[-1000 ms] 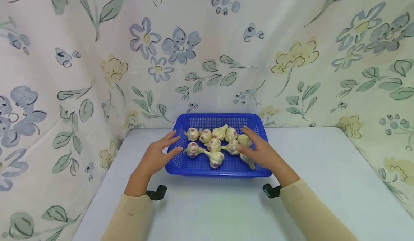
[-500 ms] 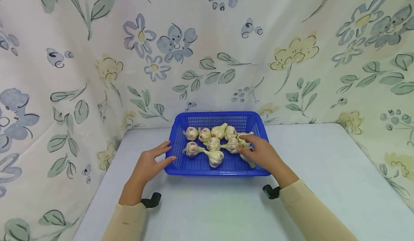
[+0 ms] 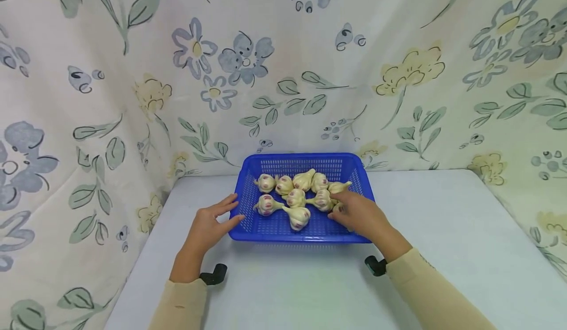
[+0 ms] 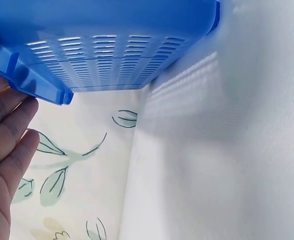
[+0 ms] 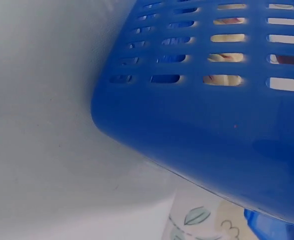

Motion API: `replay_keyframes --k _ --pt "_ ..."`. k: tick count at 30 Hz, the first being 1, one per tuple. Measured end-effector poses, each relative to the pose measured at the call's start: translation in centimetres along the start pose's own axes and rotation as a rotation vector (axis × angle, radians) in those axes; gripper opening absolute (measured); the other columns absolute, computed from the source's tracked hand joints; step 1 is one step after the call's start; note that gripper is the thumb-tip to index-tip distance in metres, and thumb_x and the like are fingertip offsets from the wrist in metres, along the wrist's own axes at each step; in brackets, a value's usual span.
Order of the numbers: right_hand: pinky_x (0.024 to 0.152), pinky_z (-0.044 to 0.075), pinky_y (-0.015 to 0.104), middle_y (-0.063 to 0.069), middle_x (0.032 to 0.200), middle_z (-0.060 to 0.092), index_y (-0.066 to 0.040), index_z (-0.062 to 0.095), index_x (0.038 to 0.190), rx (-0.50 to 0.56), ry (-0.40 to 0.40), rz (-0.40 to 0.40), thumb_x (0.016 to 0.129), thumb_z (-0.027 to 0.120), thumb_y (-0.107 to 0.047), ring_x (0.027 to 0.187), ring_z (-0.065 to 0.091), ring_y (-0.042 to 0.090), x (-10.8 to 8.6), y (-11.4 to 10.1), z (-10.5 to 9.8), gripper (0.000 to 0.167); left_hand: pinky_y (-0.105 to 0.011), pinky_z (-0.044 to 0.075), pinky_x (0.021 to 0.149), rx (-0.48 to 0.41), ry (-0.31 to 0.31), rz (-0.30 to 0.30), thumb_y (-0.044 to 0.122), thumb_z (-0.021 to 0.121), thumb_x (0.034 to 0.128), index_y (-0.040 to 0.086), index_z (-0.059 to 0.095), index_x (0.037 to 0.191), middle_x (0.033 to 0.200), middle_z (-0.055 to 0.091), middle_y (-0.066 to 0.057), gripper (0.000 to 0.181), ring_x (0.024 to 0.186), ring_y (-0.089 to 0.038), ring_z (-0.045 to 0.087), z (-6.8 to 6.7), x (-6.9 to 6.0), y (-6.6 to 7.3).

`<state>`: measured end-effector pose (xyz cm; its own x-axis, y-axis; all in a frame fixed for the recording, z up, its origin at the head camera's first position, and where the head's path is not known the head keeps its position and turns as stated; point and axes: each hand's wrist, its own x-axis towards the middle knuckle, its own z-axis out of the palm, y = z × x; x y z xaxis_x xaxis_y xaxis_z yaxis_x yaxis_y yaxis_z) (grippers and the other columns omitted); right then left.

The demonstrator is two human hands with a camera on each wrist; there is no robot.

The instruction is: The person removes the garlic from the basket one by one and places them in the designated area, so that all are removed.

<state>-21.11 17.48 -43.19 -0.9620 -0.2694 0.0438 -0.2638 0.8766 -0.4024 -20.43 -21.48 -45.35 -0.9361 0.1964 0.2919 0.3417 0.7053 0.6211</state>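
Observation:
A blue plastic basket (image 3: 283, 236) with slotted walls holds several pale garlic bulbs (image 3: 298, 217) with reddish marks. My right hand (image 3: 361, 215) reaches over its right side, thumb and fingers bent round a garlic bulb (image 3: 337, 207) that is mostly hidden beneath them. In the right wrist view only the basket's outer wall (image 5: 187, 115) shows, with bits of garlic behind the slots. At the left end my left hand (image 3: 208, 229) stays relaxed, fingers spread by the rim. The left wrist view has those fingers (image 4: 16, 120) close under the rim; firm contact cannot be told.
The basket stands on a white table (image 3: 283, 290), near its back edge. Behind and to the left hangs a floral curtain (image 3: 283, 74). A black wrist camera (image 3: 214, 275) sits at the left wrist, and another camera (image 3: 375, 266) at the right.
My right hand has come down into the basket and its fingers have drawn together over a bulb at the right. The left hand has shifted slightly toward me, lower along the basket's left side.

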Motion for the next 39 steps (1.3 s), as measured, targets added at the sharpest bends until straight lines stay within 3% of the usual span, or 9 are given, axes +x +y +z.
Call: replay_keyframes --k 6,11,17,24,27,32,39 --pt "0.099 0.049 0.055 0.010 0.133 0.064 -0.014 0.060 0.135 -0.003 -0.021 -0.023 0.088 0.072 -0.039 0.120 0.061 0.032 0.1 -0.3 -0.1 0.054 -0.047 0.046 0.102 -0.009 0.006 -0.020 0.032 0.079 0.0835 0.010 0.065 0.129 0.142 0.056 0.000 0.053 0.130 -0.028 0.055 0.2 -0.2 0.0" --pt "0.094 0.053 0.053 0.011 0.128 0.066 -0.013 0.061 0.134 0.057 -0.029 -0.026 0.089 0.073 -0.037 0.110 0.066 0.030 0.1 -0.4 -0.3 0.053 -0.046 0.046 0.101 -0.015 0.008 -0.011 0.034 0.079 0.0833 0.011 0.065 0.130 0.142 0.056 0.001 0.054 0.129 -0.028 0.055 0.3 0.0 0.0" --pt "0.096 0.053 0.051 0.009 0.127 0.067 -0.012 0.062 0.133 0.136 -0.046 -0.011 0.088 0.074 -0.034 0.114 0.064 0.029 0.2 -2.6 -0.3 0.052 -0.046 0.046 0.102 -0.014 0.017 -0.021 0.034 0.079 0.0839 0.012 0.065 0.130 0.142 0.056 0.001 0.053 0.129 -0.027 0.055 0.3 -0.1 0.2" --pt "0.096 0.054 0.046 0.008 0.121 0.070 -0.009 0.067 0.127 0.366 -0.050 0.057 0.086 0.077 -0.031 0.112 0.065 0.026 1.1 -5.7 0.6 0.048 -0.048 0.046 0.101 -0.014 0.023 -0.049 0.034 0.078 0.0846 0.014 0.064 0.132 0.142 0.056 0.001 0.053 0.130 -0.029 0.055 0.3 -0.2 0.3" --pt "0.094 0.055 0.043 0.008 0.120 0.070 -0.007 0.067 0.125 0.411 -0.061 0.079 0.085 0.078 -0.028 0.110 0.065 0.025 1.9 -6.3 1.4 0.047 -0.048 0.046 0.101 -0.021 0.033 -0.037 0.037 0.077 0.0848 0.012 0.065 0.131 0.141 0.057 0.000 0.053 0.128 -0.029 0.056 0.4 -0.2 0.0" --pt "0.097 0.053 0.044 0.009 0.119 0.069 -0.005 0.067 0.125 0.417 -0.099 0.128 0.084 0.078 -0.025 0.111 0.064 0.026 2.9 -6.7 2.3 0.047 -0.047 0.047 0.101 -0.036 0.047 -0.027 0.036 0.077 0.0847 0.013 0.066 0.129 0.139 0.058 0.001 0.051 0.127 -0.027 0.057 0.5 -0.3 -0.3" --pt "0.101 0.049 0.049 0.009 0.123 0.068 -0.006 0.066 0.127 0.324 -0.146 0.203 0.082 0.080 -0.035 0.115 0.062 0.028 3.7 -6.8 3.2 0.055 -0.047 0.046 0.102 -0.046 0.044 -0.026 0.031 0.078 0.0848 0.012 0.066 0.129 0.139 0.058 0.000 0.049 0.127 -0.028 0.057 0.4 -0.3 -0.2"
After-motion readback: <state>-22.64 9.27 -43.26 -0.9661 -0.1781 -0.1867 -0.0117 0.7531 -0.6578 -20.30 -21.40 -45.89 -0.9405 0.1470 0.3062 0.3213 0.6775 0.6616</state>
